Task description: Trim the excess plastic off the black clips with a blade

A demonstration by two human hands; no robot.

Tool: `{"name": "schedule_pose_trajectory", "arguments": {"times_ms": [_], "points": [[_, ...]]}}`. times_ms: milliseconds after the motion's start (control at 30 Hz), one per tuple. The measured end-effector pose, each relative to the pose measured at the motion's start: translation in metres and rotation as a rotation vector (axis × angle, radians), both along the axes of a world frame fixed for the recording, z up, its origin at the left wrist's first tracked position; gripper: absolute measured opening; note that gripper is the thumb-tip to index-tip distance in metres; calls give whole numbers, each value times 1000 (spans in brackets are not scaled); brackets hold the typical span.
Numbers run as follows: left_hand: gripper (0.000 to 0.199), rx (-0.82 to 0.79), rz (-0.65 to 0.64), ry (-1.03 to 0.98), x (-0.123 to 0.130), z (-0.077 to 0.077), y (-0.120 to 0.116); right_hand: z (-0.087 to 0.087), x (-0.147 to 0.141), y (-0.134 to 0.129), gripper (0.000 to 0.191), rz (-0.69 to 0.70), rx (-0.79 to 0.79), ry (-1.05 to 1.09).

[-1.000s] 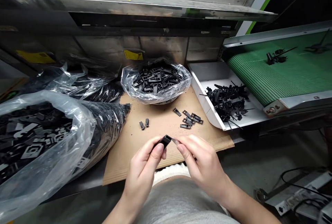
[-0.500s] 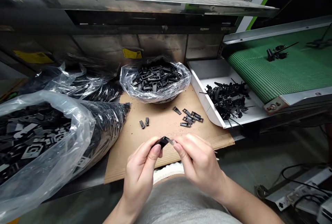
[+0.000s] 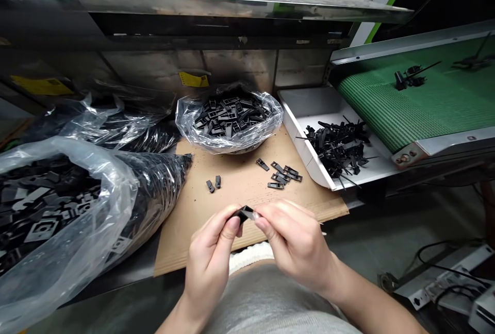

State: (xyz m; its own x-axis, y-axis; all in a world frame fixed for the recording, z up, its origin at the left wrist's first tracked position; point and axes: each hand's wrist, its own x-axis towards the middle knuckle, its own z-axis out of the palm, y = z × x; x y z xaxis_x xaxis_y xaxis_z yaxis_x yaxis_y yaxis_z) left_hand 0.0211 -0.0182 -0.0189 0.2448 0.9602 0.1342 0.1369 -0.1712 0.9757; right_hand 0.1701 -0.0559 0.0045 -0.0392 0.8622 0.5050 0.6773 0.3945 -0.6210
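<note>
Between my two hands is a small black plastic part [image 3: 244, 213], held above the front edge of the cardboard sheet [image 3: 240, 189]. My left hand [image 3: 212, 246] pinches its left end between thumb and fingers. At its right end, my right hand [image 3: 296, 236] grips a small thin piece, partly hidden by the fingertips, that touches the black part. Several flat black clips [image 3: 284, 174] lie on the cardboard to the right, and two small black pieces [image 3: 214, 184] lie to the left.
A plastic-lined container [image 3: 232, 140] of black clips stands behind. At left is a large open bag [image 3: 124, 179] of black parts. On the right, a white tray [image 3: 317, 166] holds black sprues beside a green conveyor [image 3: 429, 102] carrying more.
The camera view has shifted slightly. Both hands keep nearly the same place and grip, and the thin piece at the right fingertips is tilted a little differently.
</note>
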Motion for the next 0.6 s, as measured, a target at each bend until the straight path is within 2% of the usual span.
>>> {"name": "schedule_pose_trajectory", "arguments": {"times_ms": [167, 300, 467, 600], "points": [[15, 40, 9, 19, 0, 2, -1, -1, -1, 3, 23, -16, -14, -50], [17, 63, -41, -20, -3, 2, -4, -7, 5, 9, 23, -66, -62, -8], [15, -69, -38, -128, -5, -1, -2, -7, 9, 9, 21, -25, -96, 150], [13, -145, -53, -181, -4, -2, 0, -1, 6, 4, 20, 31, -47, 125]]}}
